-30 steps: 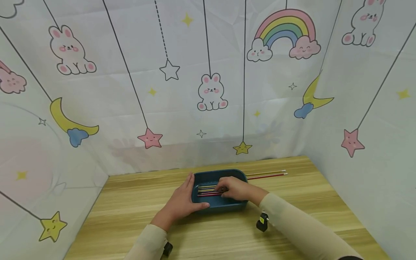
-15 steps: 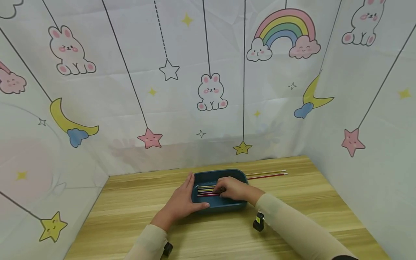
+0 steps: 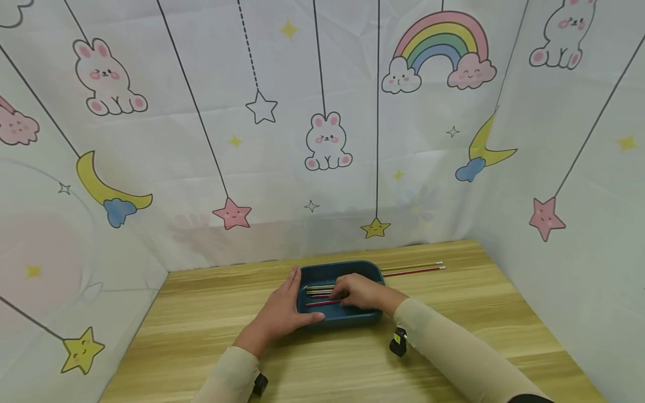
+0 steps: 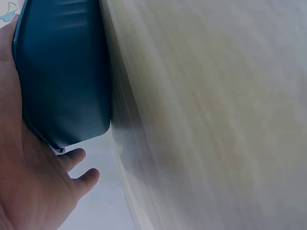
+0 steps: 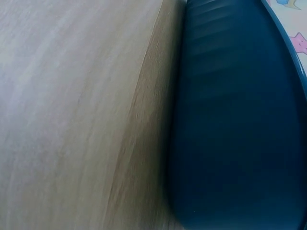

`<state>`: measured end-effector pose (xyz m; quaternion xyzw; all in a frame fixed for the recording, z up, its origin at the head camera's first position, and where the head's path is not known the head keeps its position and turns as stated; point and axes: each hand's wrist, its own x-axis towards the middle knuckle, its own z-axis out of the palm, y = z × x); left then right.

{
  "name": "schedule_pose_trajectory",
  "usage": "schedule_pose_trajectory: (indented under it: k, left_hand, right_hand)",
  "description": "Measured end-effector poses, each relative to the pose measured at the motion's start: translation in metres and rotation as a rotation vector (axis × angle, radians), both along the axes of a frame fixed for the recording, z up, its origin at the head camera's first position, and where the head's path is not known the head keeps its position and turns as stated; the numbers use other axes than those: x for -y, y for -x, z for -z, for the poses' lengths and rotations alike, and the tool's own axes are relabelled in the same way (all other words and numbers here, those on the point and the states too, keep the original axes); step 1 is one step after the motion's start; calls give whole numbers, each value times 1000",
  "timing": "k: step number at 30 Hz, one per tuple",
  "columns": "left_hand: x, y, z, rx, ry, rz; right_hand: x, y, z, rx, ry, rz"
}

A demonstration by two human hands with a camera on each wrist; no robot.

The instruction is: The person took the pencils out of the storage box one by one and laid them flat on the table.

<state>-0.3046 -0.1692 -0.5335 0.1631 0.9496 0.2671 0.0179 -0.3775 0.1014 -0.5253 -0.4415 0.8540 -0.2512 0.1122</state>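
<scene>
A dark blue plastic tray point(image 3: 353, 322) stands on the table, its side filling much of both wrist views. My left hand point(image 3: 279, 313) rests against its left end, fingers straight, thumb along the front rim; in the left wrist view, the left hand point(image 4: 33, 177) lies along the rim with fingertips beyond the corner. Inside the tray, several pencils point(image 3: 317, 289) lie side by side, with a pink-red pencil point(image 3: 317, 304) apart nearer the front. My right hand point(image 3: 360, 292) reaches in with bent fingers, pinching a pencil among them; its fingertips are partly hidden. The right wrist view does not show this hand.
Two more pencils, a yellow one point(image 3: 410, 266) and a red one point(image 3: 415, 272), lie on the wooden table point(image 3: 211, 336) right of the tray. White fabric walls point(image 3: 282, 179) printed with rabbits and stars enclose the table's back and sides.
My right hand has shifted slightly left inside the tray. The pencils have been rearranged, with a wider gap between the pink-red one and the others. My left hand stays in place.
</scene>
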Motion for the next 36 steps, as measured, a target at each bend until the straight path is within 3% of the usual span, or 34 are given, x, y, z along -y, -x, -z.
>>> schedule_pose_trajectory:
  k: [21,30,36]
  left_hand:
    - [1,0,-2,4,6,1]
    - [1,-1,-3,10,4,-3]
    - [0,0,-1,13,1,-4]
  right_hand:
    - [4,-2,-1,-35,22,10]
    - [3,-2,1,-45,8,76]
    - [3,-4,1,-25,33,75]
